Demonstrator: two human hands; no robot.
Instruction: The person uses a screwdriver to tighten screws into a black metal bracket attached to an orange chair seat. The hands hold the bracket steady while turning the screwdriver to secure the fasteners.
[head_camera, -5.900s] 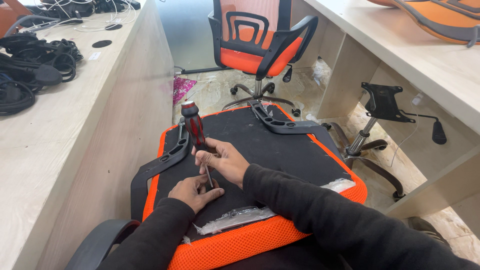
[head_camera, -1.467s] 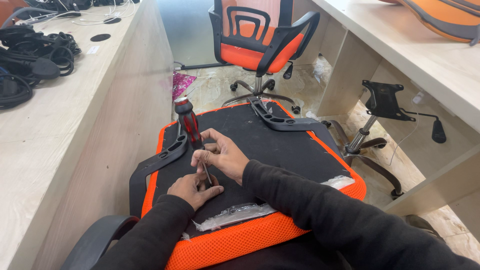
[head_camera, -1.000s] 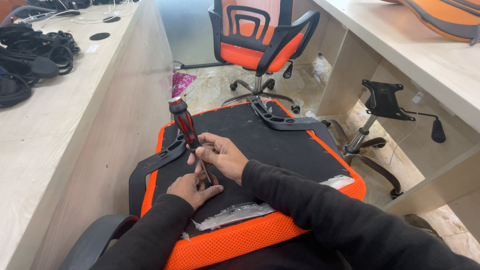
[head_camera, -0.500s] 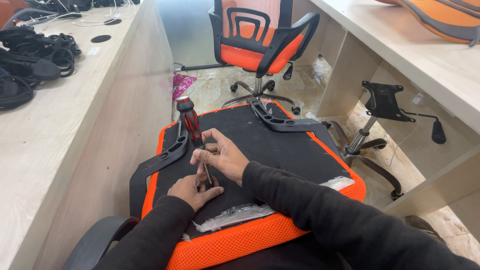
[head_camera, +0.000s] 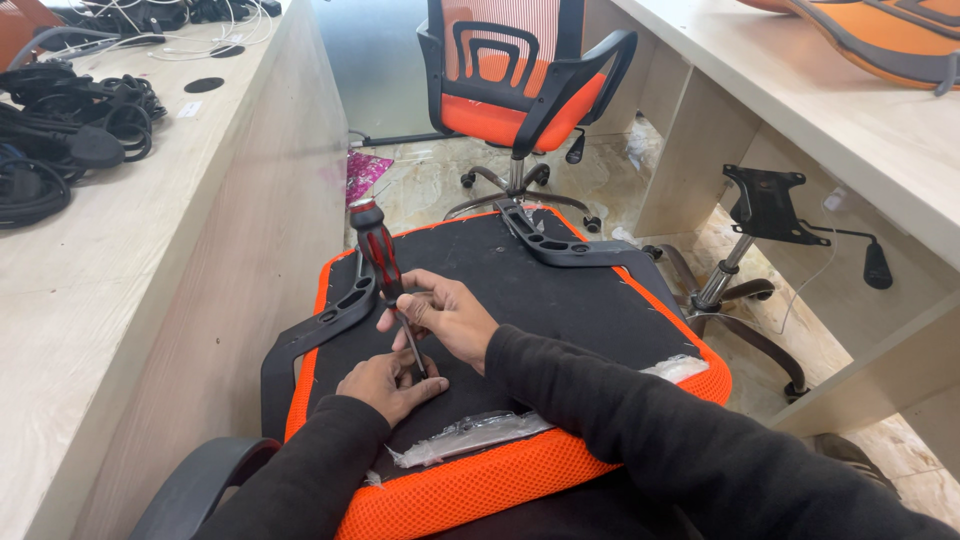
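An upturned orange chair seat (head_camera: 620, 320) with a black underside lies across my lap. My right hand (head_camera: 445, 315) grips a red-and-black screwdriver (head_camera: 378, 252) by the lower handle, its shaft pointing down at the seat's underside. My left hand (head_camera: 388, 385) rests flat on the black fabric, fingers around the shaft's tip. A black armrest bracket (head_camera: 320, 325) sits along the seat's left edge, just left of the screwdriver. A second black armrest (head_camera: 560, 245) lies at the seat's far edge. Clear plastic wrap (head_camera: 470, 435) is crumpled near the front edge.
A wooden desk (head_camera: 130, 260) with black cables (head_camera: 70, 135) runs along the left. An assembled orange mesh chair (head_camera: 520, 85) stands ahead. A chair base with gas cylinder and black plate (head_camera: 765, 215) stands on the right, under another desk (head_camera: 850, 110).
The screwdriver handle has rocked slightly left and back in my right hand over the last seconds. My left hand has stayed at the tip. The seat has not moved.
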